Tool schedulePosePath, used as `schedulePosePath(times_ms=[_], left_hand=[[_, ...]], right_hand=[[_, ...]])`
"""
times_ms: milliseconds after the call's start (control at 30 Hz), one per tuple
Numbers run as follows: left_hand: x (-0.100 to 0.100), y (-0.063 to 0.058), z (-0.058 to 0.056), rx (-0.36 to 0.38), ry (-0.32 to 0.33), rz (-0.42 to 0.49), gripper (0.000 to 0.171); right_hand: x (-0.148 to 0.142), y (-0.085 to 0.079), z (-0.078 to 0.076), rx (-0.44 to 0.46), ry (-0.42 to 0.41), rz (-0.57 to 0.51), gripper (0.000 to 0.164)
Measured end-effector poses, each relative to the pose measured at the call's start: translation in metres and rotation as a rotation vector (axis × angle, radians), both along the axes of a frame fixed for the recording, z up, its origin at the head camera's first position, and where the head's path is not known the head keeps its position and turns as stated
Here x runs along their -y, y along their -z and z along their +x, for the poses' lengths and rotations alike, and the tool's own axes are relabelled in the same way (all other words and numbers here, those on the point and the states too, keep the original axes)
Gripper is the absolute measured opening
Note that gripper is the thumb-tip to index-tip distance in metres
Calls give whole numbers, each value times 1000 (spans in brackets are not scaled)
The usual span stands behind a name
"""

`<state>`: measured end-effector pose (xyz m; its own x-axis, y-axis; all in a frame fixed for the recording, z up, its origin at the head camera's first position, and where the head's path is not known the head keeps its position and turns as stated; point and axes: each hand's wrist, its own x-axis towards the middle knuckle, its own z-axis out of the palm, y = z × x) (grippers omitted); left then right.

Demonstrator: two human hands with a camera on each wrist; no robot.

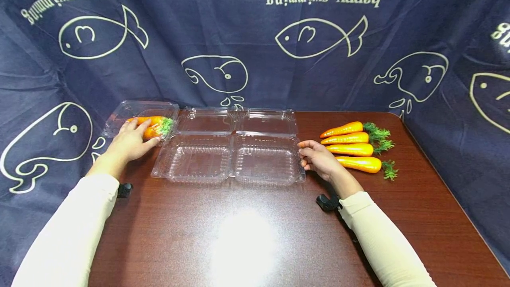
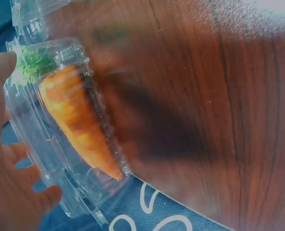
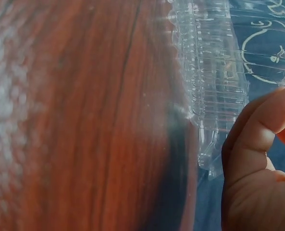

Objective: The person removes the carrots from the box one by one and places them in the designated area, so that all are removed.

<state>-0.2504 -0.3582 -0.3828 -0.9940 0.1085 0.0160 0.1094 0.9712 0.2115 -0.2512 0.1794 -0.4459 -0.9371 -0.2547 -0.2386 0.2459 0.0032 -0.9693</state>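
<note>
At the far left of the head view, my left hand (image 1: 129, 143) lies with spread fingers over a clear plastic clamshell box (image 1: 119, 112). Orange carrots (image 1: 159, 124) with green tops show through its plastic, and the hand covers part of them. The left wrist view shows one carrot (image 2: 77, 118) inside the box, with the thumb near its green end. My right hand (image 1: 320, 159) has loosely bent fingers, their tips right at the right edge of an empty clamshell box (image 1: 264, 180). In the right wrist view that box's ribbed wall (image 3: 207, 72) stands beyond the fingers.
Another empty clamshell box (image 1: 195, 180) sits at the middle left, its lid (image 1: 205, 121) folded back. Several loose carrots (image 1: 350, 149) with leafy tops lie right of my right hand. A navy fish-print cloth (image 1: 251, 34) hangs behind the brown table (image 1: 179, 234).
</note>
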Motion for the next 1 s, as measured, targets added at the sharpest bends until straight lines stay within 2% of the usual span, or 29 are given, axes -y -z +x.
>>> schedulePosePath(times_ms=[200, 533, 733, 1000], left_hand=[[1, 2, 6, -18, -22, -13, 73], [1, 1, 27, -57, -12, -83, 74], [4, 1, 35, -49, -4, -126, 75], [3, 2, 50, -115, 12, -147, 67]], right_hand=[[0, 0, -1, -4, -2, -3, 28], [1, -2, -1, -6, -6, 2, 28], [0, -2, -1, 0, 0, 5, 31], [-2, -1, -2, -5, 1, -7, 29]])
